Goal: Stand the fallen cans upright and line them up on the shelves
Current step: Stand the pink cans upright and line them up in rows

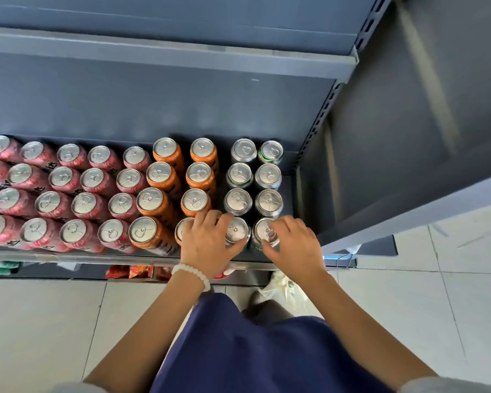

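Note:
Upright cans fill a grey shelf (68, 255): several rows of red cans (74, 231) on the left, two columns of orange cans (143, 231) in the middle, two columns of silver-green cans (240, 201) on the right. My left hand (207, 242) lies over the front orange can (183, 229) and wraps its fingers and thumb around the front silver-green can (236, 230). My right hand (292, 243) grips the front right silver-green can (264, 231) from its right side, fingers curled over the rim. No fallen can shows.
A grey upright post (323, 109) and side panel close the shelf on the right. An upper shelf edge (167, 53) hangs above. Snack packets (136, 272) sit on a lower shelf. A white plastic bag (284, 287) lies on the tiled floor by my feet.

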